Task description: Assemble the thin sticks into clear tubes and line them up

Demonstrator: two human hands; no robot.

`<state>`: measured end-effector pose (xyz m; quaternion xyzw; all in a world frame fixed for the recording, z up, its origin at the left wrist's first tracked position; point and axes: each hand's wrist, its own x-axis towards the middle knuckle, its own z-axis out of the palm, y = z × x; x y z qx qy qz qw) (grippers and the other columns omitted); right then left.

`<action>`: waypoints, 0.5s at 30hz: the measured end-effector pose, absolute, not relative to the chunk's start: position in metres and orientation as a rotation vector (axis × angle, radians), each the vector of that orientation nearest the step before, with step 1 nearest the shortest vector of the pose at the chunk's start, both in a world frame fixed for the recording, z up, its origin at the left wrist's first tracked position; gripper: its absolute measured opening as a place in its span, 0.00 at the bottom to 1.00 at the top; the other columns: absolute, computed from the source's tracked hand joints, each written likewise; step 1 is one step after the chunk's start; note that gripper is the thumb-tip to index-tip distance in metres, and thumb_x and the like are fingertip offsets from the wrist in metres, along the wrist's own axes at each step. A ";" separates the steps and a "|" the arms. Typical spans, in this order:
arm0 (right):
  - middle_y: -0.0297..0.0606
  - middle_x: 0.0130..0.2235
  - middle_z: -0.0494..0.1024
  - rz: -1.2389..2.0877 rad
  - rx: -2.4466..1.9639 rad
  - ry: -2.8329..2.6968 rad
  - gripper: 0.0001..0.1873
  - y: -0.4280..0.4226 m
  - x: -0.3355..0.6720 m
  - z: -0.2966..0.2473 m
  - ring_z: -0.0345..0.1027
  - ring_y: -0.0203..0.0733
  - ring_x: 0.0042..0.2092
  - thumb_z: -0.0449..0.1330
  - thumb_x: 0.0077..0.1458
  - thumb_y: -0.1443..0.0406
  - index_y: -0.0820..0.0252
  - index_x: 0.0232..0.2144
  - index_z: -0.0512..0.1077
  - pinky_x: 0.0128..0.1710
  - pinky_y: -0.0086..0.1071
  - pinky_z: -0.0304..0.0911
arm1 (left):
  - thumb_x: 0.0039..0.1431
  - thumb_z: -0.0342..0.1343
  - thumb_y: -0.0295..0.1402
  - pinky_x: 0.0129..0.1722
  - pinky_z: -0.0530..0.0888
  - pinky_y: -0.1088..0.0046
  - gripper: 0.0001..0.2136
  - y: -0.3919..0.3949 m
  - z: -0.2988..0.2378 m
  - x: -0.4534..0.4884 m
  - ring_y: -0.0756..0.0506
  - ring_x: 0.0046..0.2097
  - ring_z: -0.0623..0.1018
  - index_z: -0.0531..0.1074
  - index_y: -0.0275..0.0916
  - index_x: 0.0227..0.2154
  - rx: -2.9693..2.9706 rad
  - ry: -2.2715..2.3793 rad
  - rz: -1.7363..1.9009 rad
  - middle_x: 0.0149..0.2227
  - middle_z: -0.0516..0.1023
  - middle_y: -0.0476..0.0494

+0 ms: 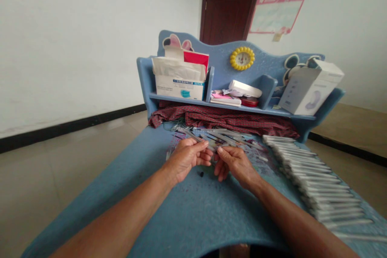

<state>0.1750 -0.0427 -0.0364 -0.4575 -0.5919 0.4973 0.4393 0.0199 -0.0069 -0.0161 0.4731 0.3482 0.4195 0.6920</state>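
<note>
Both hands meet over the middle of a blue desk [193, 213]. My left hand [186, 157] is closed in a pinch on a thin grey pen-like stick [196, 138] whose end points up and left. My right hand [234, 163] is closed too, its fingertips touching the same stick close to the left thumb. Behind the hands lies a loose pile of several grey sticks [223, 136]. A small dark bit [201, 174] lies on the desk between the wrists.
A long row of several grey sticks [314, 181] is laid out along the desk's right side. A red checked cloth [223, 119] lies under the blue shelf [229, 107], which carries a mask box [179, 82], papers, a white box [310, 86] and a yellow clock [242, 58]. Tiled floor lies on both sides.
</note>
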 end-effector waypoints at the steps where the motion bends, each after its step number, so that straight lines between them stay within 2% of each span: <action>1: 0.32 0.17 0.71 1.243 -1.144 -1.469 0.22 -0.043 0.175 -0.037 0.63 0.32 0.15 0.49 0.51 0.48 0.63 0.27 0.63 0.16 0.25 0.59 | 0.50 0.56 0.29 0.23 0.73 0.74 0.06 -0.007 -0.016 0.020 0.50 0.22 0.74 0.67 0.31 0.25 1.054 0.774 0.944 0.24 0.75 0.40; 5: 0.31 0.18 0.72 1.236 -1.101 -1.454 0.20 -0.043 0.175 -0.036 0.64 0.32 0.16 0.55 0.48 0.49 0.62 0.27 0.62 0.16 0.24 0.59 | 0.50 0.57 0.30 0.22 0.73 0.74 0.06 -0.009 -0.014 0.020 0.50 0.22 0.74 0.67 0.31 0.24 1.054 0.767 0.957 0.23 0.75 0.41; 15: 0.35 0.16 0.73 1.660 -0.869 -1.239 0.17 -0.046 0.177 -0.030 0.62 0.35 0.12 0.53 0.51 0.53 0.62 0.24 0.63 0.11 0.24 0.56 | 0.49 0.58 0.30 0.26 0.73 0.72 0.06 -0.007 -0.013 0.016 0.49 0.24 0.74 0.69 0.32 0.27 1.169 0.596 0.909 0.24 0.76 0.42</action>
